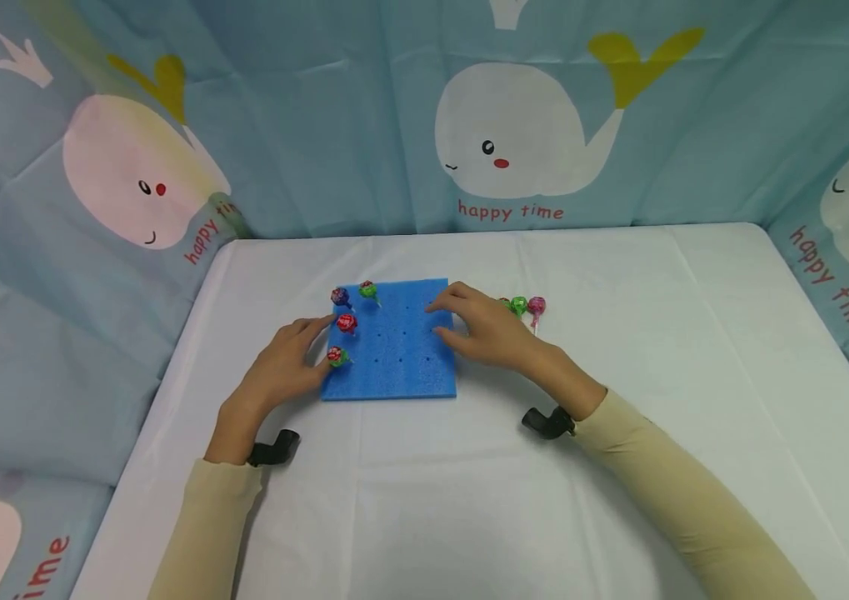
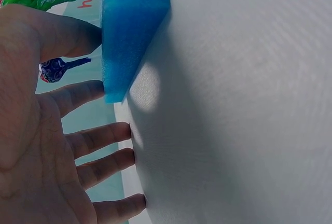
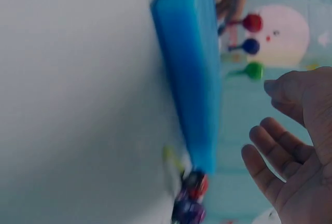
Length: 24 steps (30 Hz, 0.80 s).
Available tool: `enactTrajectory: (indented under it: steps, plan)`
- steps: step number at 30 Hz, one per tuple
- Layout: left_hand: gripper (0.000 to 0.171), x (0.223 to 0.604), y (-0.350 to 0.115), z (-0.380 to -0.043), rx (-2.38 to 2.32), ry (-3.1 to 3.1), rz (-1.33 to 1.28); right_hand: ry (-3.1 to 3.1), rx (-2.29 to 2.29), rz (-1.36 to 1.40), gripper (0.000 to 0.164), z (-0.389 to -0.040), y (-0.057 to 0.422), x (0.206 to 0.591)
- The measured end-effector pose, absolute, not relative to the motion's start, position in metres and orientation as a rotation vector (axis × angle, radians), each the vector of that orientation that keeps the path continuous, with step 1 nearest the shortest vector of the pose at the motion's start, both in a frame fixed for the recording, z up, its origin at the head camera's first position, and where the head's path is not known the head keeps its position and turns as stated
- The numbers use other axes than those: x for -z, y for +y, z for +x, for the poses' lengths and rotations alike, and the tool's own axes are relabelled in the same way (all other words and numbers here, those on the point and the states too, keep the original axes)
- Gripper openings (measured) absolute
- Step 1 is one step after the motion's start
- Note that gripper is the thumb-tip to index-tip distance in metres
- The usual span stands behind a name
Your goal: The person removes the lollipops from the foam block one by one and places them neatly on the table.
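Note:
A blue foam board (image 1: pixel 417 379) with rows of small holes lies on the table. Lollipops stand by their sticks along its left and back: a dark blue one (image 1: pixel 340 296), a green one (image 1: pixel 368 290), a red one (image 1: pixel 347 323) and a green-and-red one (image 1: pixel 337 357). My left hand (image 1: pixel 285 362) rests at the board's left edge, thumb and forefinger against the foam, the other fingers (image 2: pixel 106 167) reaching down to the tablecloth. Over the right edge hovers my right hand (image 1: pixel 491 329), thumb and fingers spread apart with nothing between them.
Behind my right hand, more lollipops lie on the white tablecloth (image 1: pixel 619 333), among them a green one (image 1: pixel 518 305) and a pink one (image 1: pixel 536 306); the hand partly hides this group. A blue curtain (image 1: pixel 364 167) with whales hangs along the table's back and sides.

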<state>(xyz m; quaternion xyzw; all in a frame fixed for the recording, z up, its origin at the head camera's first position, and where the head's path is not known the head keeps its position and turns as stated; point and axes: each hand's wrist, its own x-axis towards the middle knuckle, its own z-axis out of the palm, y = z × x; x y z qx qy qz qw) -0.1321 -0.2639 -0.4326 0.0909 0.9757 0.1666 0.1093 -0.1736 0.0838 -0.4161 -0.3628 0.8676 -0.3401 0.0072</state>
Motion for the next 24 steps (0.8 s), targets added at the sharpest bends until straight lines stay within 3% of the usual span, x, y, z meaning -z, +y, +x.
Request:
enactTrajectory:
  steps: [24]
  plan:
    - [0.068, 0.432, -0.265, -0.132, -0.538, 2.881, 0.304, 2.555, 1.034, -1.341, 0.036, -0.156, -0.010, 0.401]
